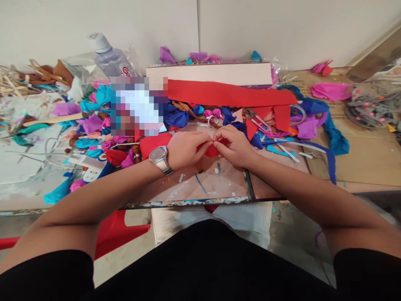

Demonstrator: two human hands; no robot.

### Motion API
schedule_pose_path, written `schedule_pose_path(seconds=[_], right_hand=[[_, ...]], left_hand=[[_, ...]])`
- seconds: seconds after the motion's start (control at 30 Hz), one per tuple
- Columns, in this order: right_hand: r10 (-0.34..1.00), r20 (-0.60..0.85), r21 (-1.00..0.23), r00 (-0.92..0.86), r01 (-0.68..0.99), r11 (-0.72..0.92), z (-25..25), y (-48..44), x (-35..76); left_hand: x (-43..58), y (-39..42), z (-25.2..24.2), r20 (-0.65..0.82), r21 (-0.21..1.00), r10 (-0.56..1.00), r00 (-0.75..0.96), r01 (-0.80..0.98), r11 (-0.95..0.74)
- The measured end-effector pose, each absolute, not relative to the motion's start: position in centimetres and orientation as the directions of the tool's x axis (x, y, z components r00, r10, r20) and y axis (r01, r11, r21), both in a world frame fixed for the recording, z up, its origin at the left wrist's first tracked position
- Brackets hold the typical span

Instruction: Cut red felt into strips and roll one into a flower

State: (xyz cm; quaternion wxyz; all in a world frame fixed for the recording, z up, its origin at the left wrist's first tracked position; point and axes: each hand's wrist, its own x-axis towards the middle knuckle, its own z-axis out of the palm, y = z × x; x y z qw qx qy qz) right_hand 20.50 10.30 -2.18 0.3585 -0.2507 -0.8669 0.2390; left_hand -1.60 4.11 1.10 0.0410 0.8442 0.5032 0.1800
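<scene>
Fingertips [206, 145] of the left hand [187, 148] and the right hand [235, 147] meet at a small red piece [212, 151], thumbs and index fingers pinching it at its upper edge, the other fingers curled in. The piece sits between the two hands, over the near part of the table [200, 186]; whether it touches the surface I cannot tell. A metal watch [161, 159] circles the left wrist. Just beyond the right hand, metal snips [258, 120] lie on red material, near a long red strip [232, 93] that stretches in front of a white box [208, 74]. Crumpled scraps in blue, purple and pink surround them. Farther left, a capped bottle [110, 58] stands behind the scraps, and a white power strip [94, 169] lies near the left forearm
</scene>
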Motion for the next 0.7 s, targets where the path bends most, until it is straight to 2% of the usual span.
schedule_pose_path(seconds=[0.17,0.43,0.7], right_hand=[[0.598,0.5,-0.6,-0.626,0.248,0.761,-2.0,10.2,20.4],[0.546,0.541,-0.487,-0.64,0.291,0.824,-2.3,10.2,20.5],[0.555,0.528,-0.514,-0.642,0.278,0.811,-2.2,10.3,20.5]], left_hand=[[-1.5,4.0,1.3,0.241,0.199,0.858,0.455,0.842,-0.502],[-1.8,4.4,1.7,0.197,0.36,0.884,0.423,0.808,-0.467],[-1.8,4.3,2.6,0.164,0.489,0.884,0.437,0.743,-0.458]])
